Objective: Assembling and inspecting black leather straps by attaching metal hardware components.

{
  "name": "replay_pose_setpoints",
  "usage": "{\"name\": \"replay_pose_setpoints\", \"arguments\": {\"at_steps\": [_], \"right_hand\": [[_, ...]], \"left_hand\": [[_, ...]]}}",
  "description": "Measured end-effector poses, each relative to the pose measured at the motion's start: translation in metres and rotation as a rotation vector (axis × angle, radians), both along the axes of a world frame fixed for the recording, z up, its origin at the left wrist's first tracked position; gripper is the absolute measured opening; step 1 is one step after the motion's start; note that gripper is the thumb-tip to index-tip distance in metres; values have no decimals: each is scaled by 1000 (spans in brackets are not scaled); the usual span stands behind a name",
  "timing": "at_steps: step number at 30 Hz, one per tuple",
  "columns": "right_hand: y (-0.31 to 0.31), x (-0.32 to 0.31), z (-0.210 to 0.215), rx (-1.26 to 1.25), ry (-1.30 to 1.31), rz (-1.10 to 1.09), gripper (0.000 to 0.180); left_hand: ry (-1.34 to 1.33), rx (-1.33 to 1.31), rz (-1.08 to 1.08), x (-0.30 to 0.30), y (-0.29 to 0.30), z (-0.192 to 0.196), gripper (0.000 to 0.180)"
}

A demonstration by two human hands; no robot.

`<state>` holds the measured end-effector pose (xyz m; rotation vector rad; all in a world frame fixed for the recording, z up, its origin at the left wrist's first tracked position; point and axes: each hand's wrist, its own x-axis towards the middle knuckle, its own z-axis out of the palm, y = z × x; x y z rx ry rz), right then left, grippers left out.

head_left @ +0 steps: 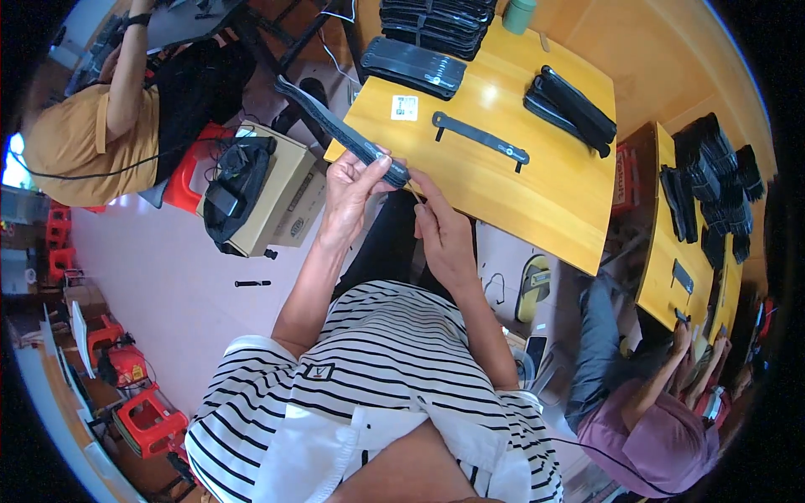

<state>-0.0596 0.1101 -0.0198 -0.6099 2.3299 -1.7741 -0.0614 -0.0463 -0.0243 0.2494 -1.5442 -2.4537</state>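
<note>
A long black padded strap (335, 127) slants up and to the left over the table's near left corner. My left hand (345, 189) is closed round its near end, the thumb pressing on top. Close against that end is my right hand (446, 239), its index finger reaching the strap's tip and its thumb bent below. Something thin seems to show between those fingers, too small to name. A similar dark strap (482, 138) with short tabs at its ends lies flat on the yellow table (537, 197) ahead of my hands.
Stacked black straps (411, 69) stand at the table's far left, and another pile (570, 113) lies at right. A white square label (404, 107) and a green container (518, 15) are also there. Left is a cardboard box (281, 197); co-workers sit on both sides.
</note>
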Motion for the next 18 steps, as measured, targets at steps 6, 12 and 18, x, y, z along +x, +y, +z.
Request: {"name": "replay_pose_setpoints", "arguments": {"at_steps": [6,12,18], "right_hand": [[-4,1,3,119,119,-30,49],[-4,2,2,206,280,-76,51],[1,-1,-5,249,326,-122,48]], "left_hand": [[5,-115,37,3,3,7,16],[17,-189,67,4,6,4,19],[48,-243,85,7,9,5,19]]}}
